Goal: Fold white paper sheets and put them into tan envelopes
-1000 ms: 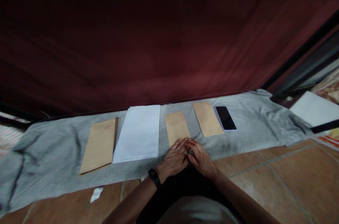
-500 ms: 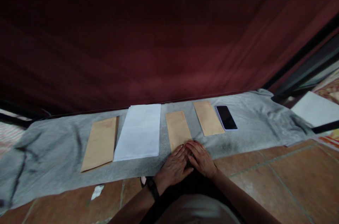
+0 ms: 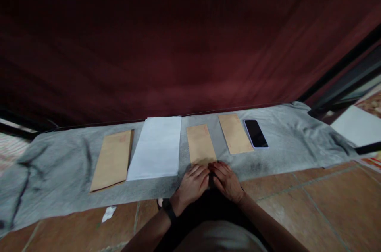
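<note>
My left hand [image 3: 194,183] and my right hand [image 3: 227,182] rest side by side at the near edge of the grey cloth, fingertips close together. Both lie loosely flat, holding nothing. Just beyond them is a brown paper envelope [image 3: 201,145], its near end partly covered by my left fingers. A second brown envelope [image 3: 235,135] lies farther right, with a dark-screened phone [image 3: 256,133] in a pale purple case beside it. Left of my hands sits a stack of white paper [image 3: 156,149]. Past that is a thicker stack of brown envelopes [image 3: 111,160].
The grey cloth [image 3: 285,141] covers a long narrow surface against a dark red curtain-like backing [image 3: 178,65]. Dark frame bars [image 3: 342,63] stand at the right. Below are brown floor tiles [image 3: 297,204] with a crumpled white scrap [image 3: 108,214] on them.
My left hand has drawn slightly apart from my right, and its fingers are a little more bent. The papers, envelopes and phone stay in place; the view has shifted slightly.
</note>
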The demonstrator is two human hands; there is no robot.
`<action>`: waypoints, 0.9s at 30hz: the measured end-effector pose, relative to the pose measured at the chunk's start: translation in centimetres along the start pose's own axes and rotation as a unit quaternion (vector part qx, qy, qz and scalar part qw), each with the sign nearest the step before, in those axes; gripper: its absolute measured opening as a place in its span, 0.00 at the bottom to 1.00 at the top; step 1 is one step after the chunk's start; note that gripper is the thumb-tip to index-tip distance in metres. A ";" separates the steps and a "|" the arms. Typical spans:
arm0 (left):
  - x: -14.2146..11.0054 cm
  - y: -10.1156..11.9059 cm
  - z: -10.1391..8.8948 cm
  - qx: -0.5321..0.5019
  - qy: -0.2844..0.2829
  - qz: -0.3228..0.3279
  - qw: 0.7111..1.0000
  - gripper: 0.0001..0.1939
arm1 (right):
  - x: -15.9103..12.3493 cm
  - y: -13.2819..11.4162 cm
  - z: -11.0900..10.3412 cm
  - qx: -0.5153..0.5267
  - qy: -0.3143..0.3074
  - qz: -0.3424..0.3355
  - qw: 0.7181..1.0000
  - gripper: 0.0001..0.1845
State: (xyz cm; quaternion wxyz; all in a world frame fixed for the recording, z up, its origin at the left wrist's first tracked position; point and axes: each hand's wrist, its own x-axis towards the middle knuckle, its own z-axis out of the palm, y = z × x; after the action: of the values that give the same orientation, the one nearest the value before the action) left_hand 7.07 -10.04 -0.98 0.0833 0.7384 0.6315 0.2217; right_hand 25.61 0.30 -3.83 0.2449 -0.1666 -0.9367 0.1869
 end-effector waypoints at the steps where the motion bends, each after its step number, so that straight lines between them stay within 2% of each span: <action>1: 0.5 -0.2 0.0 0.002 0.007 -0.012 1.000 0.19 | 0.0 0.0 0.1 -0.002 0.001 -0.001 1.000 0.21; 4: 2.2 -1.0 0.3 0.015 0.008 -0.021 1.000 0.23 | -0.2 0.1 0.4 -0.010 0.013 0.000 1.000 0.20; 9: 5.1 -2.4 1.1 0.036 -0.026 0.009 0.999 0.27 | -0.3 0.3 0.6 -0.004 0.008 0.003 1.000 0.20; 18: 10.7 -6.3 1.6 0.107 -0.025 -0.062 0.992 0.30 | 0.1 0.1 0.1 0.021 -0.002 0.009 1.000 0.20; 23: 11.5 -7.0 2.2 0.122 -0.036 -0.084 0.988 0.29 | -0.1 0.3 0.4 0.020 -0.009 0.008 1.000 0.20; 27: 10.7 -6.6 2.7 0.122 -0.033 -0.060 0.990 0.26 | -0.3 0.5 0.8 0.016 -0.005 0.001 1.000 0.20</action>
State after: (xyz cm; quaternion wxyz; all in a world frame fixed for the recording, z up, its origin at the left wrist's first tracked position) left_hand 3.47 2.02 -3.65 0.0270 0.7107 0.6938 0.1129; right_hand 25.60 0.44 -4.83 0.2430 -0.1631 -0.9344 0.2030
